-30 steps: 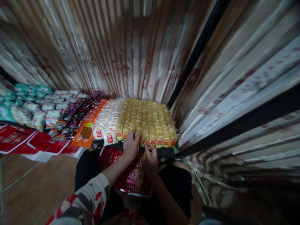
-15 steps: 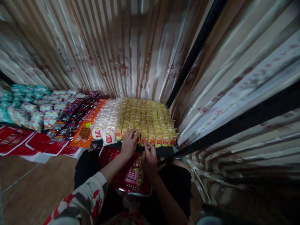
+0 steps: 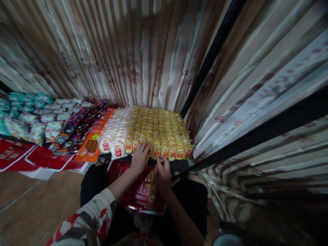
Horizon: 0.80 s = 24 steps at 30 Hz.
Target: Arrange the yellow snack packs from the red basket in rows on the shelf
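Rows of small yellow snack packets [image 3: 171, 128], clear-wrapped with red labels, stand packed together on a dark shelf [image 3: 179, 166]. At the front row, my left hand [image 3: 140, 158] curls its fingers over a packet, which they partly hide. My right hand [image 3: 162, 174] is just to the right and lower, its thumb and fingertips pinched at the lower front edge of the same spot. Below both hands, on my lap, rests a red basket [image 3: 120, 171] with several yellow packets [image 3: 151, 191] inside, partly covered by my right hand and wrist.
White wrapped packets [image 3: 118, 150] adjoin the yellow rows on the left. Beyond them lie an orange bag [image 3: 89, 147], dark packets [image 3: 77, 130], and white and teal packets [image 3: 30, 100]. Pleated curtains [image 3: 143, 61] hang behind, and black poles [image 3: 205, 71] slant on the right.
The view has shifted very slightly. Both hands stay at the front row, with only small finger movement and the right fingertips a little changed in position.
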### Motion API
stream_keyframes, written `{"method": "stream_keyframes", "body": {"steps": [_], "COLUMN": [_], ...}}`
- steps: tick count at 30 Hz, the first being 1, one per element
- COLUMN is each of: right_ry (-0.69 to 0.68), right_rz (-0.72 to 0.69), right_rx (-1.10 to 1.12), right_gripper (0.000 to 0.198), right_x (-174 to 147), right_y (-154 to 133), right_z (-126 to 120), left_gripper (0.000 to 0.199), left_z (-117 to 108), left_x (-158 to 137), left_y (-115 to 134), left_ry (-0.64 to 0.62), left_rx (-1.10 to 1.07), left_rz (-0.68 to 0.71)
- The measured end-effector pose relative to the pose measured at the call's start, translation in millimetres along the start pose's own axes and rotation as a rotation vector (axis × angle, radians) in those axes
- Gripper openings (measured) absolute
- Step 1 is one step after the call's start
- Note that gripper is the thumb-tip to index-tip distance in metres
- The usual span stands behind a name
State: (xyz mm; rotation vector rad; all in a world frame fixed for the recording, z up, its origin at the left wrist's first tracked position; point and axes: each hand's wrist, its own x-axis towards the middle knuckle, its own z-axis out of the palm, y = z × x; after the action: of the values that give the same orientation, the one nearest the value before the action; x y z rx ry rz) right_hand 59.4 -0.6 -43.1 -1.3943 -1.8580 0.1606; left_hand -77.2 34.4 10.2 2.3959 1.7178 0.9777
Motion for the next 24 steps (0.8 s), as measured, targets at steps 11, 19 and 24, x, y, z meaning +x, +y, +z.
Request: {"method": "stream_keyframes", "body": {"steps": [11, 19, 24], "right_ry": [0.0, 0.02, -0.016], "right_rz": [-0.02, -0.077, -0.061], "right_rx": [0.007, 0.013, 0.037], "right_gripper": [0.051, 0.05, 0.048], "right_x": [-1.6, -1.6, -6.1], "right_y": [2.2, 7.2, 7.7], "right_z": [1.1, 3.0, -0.6], "left_gripper": [0.038, 0.044, 0.047], "left_z": [0.1, 14.9, 17.1], "left_x": [-6.9, -18.2, -22.7], "left_y": [4.1, 13.7, 17.2], "left_ry": [0.047, -0.099, -0.101], "left_rx": [0.084, 0.131, 0.097], "left_rz": [-0.007, 0.158, 0.118]}}
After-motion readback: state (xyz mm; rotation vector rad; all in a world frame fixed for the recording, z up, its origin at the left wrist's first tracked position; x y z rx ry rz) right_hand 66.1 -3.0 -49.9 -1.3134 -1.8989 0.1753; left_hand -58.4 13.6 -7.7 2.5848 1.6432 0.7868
